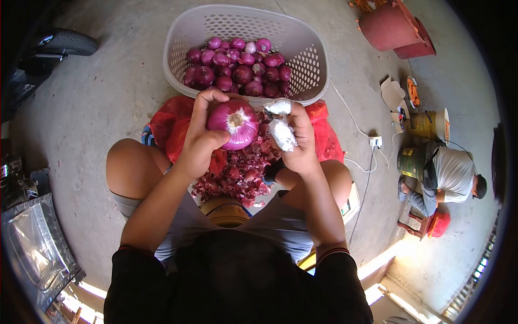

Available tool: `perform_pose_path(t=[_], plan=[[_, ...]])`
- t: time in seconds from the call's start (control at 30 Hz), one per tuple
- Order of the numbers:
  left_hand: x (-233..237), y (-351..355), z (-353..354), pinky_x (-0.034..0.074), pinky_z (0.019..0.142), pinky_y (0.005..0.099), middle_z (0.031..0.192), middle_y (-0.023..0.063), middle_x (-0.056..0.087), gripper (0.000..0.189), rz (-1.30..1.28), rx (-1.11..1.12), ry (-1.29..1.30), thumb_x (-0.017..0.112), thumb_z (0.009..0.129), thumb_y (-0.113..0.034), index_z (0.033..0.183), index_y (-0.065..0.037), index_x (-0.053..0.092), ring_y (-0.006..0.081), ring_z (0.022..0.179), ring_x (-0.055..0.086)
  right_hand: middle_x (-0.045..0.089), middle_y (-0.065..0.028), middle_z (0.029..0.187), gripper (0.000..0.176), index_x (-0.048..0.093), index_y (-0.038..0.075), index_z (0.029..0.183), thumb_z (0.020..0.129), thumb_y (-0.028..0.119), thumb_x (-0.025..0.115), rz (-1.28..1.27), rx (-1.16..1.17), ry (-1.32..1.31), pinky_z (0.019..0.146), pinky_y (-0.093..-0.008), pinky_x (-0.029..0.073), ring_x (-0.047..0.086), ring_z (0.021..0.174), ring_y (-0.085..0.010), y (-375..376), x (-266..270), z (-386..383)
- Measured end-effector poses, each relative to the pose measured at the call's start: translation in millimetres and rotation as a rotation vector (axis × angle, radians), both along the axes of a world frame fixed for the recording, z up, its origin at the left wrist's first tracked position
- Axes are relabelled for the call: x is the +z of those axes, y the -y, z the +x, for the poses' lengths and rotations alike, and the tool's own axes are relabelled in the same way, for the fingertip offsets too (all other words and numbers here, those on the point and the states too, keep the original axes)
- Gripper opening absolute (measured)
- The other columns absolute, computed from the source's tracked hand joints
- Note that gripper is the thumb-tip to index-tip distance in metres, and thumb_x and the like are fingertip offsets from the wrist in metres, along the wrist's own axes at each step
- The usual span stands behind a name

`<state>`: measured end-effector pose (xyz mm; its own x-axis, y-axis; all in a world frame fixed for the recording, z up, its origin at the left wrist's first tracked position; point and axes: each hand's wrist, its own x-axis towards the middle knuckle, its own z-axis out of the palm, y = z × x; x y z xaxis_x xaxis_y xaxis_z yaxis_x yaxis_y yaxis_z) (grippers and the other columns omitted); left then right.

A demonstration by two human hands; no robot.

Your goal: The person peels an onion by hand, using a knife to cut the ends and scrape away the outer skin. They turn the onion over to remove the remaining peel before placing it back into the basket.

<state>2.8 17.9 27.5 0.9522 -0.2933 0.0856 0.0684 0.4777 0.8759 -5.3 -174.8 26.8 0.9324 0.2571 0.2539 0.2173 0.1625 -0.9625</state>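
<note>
A large red onion [233, 124] sits in my left hand [200, 141], with the thumb and fingers wrapped round its side and its pale root end facing me. Close by on the right, my right hand [302, 141] is closed, white wrapping [283, 135] covering the thumb and a fingertip. Something dark shows between the wrapped tips, too small to make out. Beneath both hands lies a heap of onion skins [237, 175] on red mesh sacking [327, 143]. Just beyond stands a grey plastic basket [178, 51] holding several red onions [244, 74].
A power strip [375, 141] with white cords lies on the floor to the right. Farther right, another person [454, 173] sits bent over beside a dark bucket [411, 161]. Red tubs [389, 27] stand at the upper right, and a wheel [69, 42] at the upper left.
</note>
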Motion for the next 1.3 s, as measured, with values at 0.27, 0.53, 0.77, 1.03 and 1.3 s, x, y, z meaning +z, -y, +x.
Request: perform_pose_path(t=[0.27, 0.53, 0.77, 1.03, 1.3], plan=[[2.3, 1.2, 1.1, 0.038, 0.099, 0.0385, 0.128, 0.0204, 0.044, 0.057, -0.071, 0.031, -0.086, 0.05, 0.069, -0.015, 0.123, -0.004, 0.033, 0.0277, 0.116, 0.049, 0.064, -0.01, 0.093, 0.051, 0.039, 0.002, 0.124, 0.081, 0.003, 0.065, -0.265, 0.049, 0.055, 0.077, -0.0277, 0.045, 0.06, 0.081, -0.0149, 17.9, -6.2, -0.9], [5.4, 3.7, 0.4, 0.037, 0.097, 0.0355, 0.122, 0.0163, 0.047, 0.051, 0.018, 0.047, 0.064, 0.046, 0.071, -0.003, 0.12, -0.005, 0.033, 0.0222, 0.113, 0.047, 0.063, -0.0135, 0.09, 0.044, 0.05, 0.005, 0.114, 0.074, 0.001, 0.067, -0.387, 0.042, 0.151, 0.07, -0.0313, 0.048, 0.066, 0.08, -0.026, 10.1, -0.4, 4.9], [-1.4, -1.7, 1.3, 0.039, 0.098, 0.0369, 0.124, 0.019, 0.048, 0.056, 0.125, -0.004, -0.013, 0.047, 0.068, -0.014, 0.121, -0.004, 0.034, 0.0257, 0.115, 0.05, 0.064, -0.0117, 0.094, 0.036, 0.056, 0.004, 0.108, 0.074, -0.001, 0.065, -0.413, 0.018, 0.087, 0.073, -0.0311, 0.049, 0.066, 0.082, -0.026, 11.6, 8.1, 4.8], [-1.0, -1.4, 3.7, 0.042, 0.096, 0.0372, 0.125, 0.0191, 0.048, 0.053, 0.04, -0.062, -0.03, 0.051, 0.072, -0.019, 0.121, -0.003, 0.037, 0.0257, 0.113, 0.052, 0.065, -0.0091, 0.088, 0.05, 0.044, 0.002, 0.121, 0.075, -0.002, 0.065, -0.27, 0.029, 0.074, 0.073, -0.0275, 0.046, 0.062, 0.08, -0.0167, 21.5, -5.5, 7.3], [3.0, 0.8, 2.5, 0.039, 0.099, 0.0353, 0.128, 0.0177, 0.047, 0.056, 0.093, -0.038, -0.013, 0.051, 0.072, -0.018, 0.124, 0.0, 0.038, 0.0235, 0.116, 0.05, 0.063, -0.0111, 0.073, 0.05, 0.044, 0.006, 0.12, 0.076, 0.002, 0.066, -0.407, 0.082, 0.125, 0.062, -0.029, 0.043, 0.059, 0.064, -0.0207, 15.7, 0.0, 5.0]])
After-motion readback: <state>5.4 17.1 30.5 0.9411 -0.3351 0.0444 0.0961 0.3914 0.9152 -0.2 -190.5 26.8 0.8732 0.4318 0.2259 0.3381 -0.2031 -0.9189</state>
